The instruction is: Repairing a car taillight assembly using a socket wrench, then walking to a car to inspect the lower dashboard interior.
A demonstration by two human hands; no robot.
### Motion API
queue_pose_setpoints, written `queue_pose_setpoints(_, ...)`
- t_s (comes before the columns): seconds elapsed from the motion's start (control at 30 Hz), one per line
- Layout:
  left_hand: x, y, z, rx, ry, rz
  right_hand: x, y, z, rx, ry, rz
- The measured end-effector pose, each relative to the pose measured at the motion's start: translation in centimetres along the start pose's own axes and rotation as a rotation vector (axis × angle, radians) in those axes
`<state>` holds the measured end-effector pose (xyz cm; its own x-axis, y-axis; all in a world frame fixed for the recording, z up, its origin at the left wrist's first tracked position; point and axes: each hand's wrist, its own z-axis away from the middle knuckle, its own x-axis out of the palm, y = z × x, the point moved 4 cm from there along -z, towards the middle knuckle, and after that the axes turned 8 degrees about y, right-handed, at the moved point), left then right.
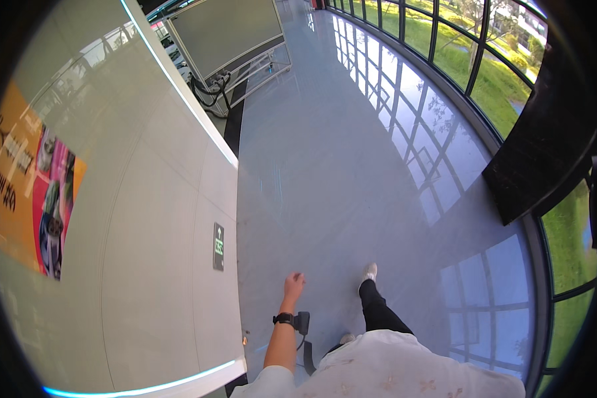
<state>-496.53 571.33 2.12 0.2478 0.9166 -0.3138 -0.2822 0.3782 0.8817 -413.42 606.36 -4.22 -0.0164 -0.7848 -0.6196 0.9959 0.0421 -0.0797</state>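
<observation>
My left hand (294,285) hangs in front of me over the grey floor, its fingers loosely curled, with nothing seen in them. A black band (284,319) circles that wrist. Attached beside it is a small black box-shaped device (302,323), from which a thin cable runs down toward a black strap (309,358). My right hand is out of view. One of my legs, in black trousers (380,312), is stretched forward with a white shoe (369,272); the other shoe (347,338) shows only partly beside my white top.
A pale panelled wall (159,265) with a green sign (219,246) and an orange poster (20,179) runs along my left. Ahead stands a large framed board (225,36) with cables. Black-framed windows (451,53) and a dark pillar (544,139) line the right. The glossy floor (312,172) stretches ahead.
</observation>
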Motion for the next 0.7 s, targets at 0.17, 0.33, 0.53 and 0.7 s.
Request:
queue_pose_setpoints(0.17, 6.5, 15.7, -21.3, 0.172, 0.001, -0.195, -7.4, -25.2, -12.0, 0.064, -0.116, -0.167)
queue_pose_setpoints(0.33, 8.5, 7.4, -33.1, -0.417, -0.195, -0.484, -22.2, -62.8, -35.3, -0.133, -0.060, -0.689)
queue_pose_setpoints(0.53, 7.3, 6.0, -39.2, -0.001, -0.714, -0.985, -49.1, -126.0, -34.2, -0.967, 0.161, -0.627)
queue_pose_setpoints(0.7, 13.7, 16.6, -62.9, -0.258, -0.633, -0.992, -59.8, -138.5, -45.0, -0.673, 0.252, -0.665)
